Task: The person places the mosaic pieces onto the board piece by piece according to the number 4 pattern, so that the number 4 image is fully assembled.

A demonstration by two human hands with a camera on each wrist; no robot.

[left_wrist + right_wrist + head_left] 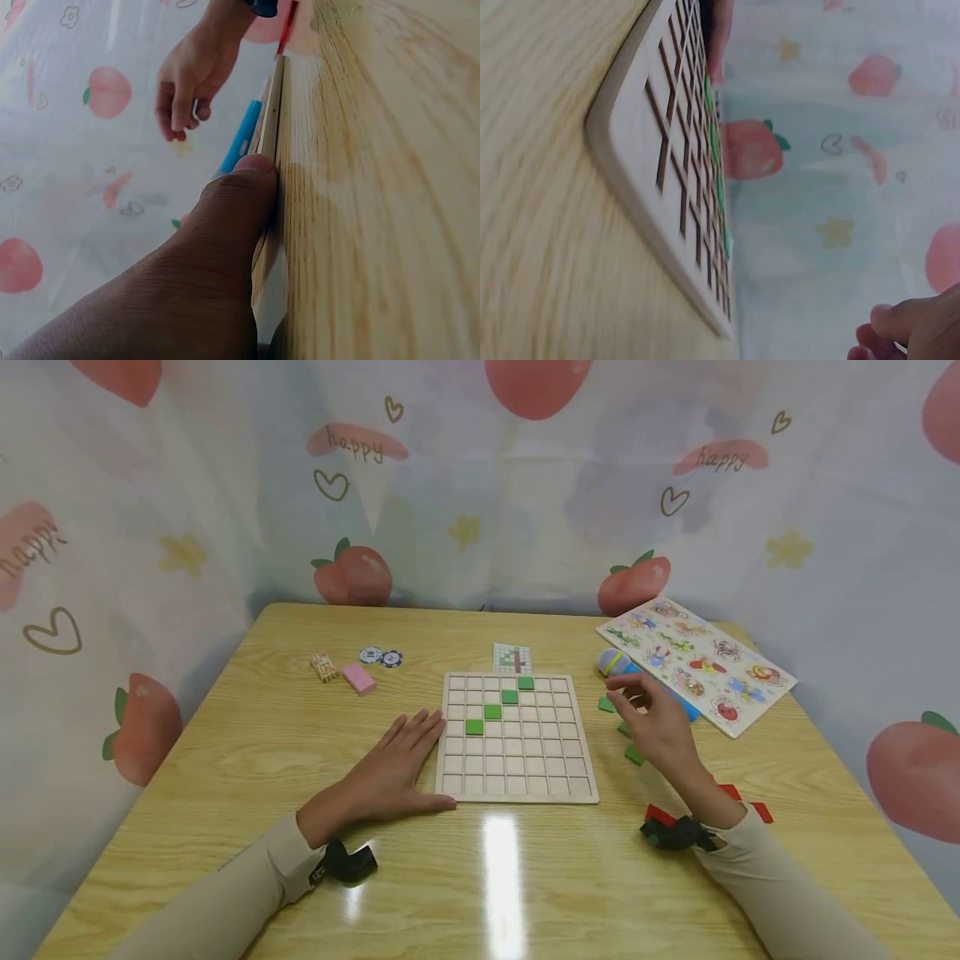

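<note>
A wooden grid board lies flat on the table, with several green square tiles in a diagonal of its cells. My left hand rests beside it, fingers spread at the left edge and thumb against the near edge. Right of the board, my right hand is raised with loosely bent fingers; nothing shows between them in the left wrist view. Loose green tiles lie below and beside that hand. A small pattern card sits just beyond the board's far edge.
Red pieces lie partly hidden by the right forearm. A blue toy microphone is beside an animal picture board at the right. At the far left are a pink block, a small patterned block and poker chips.
</note>
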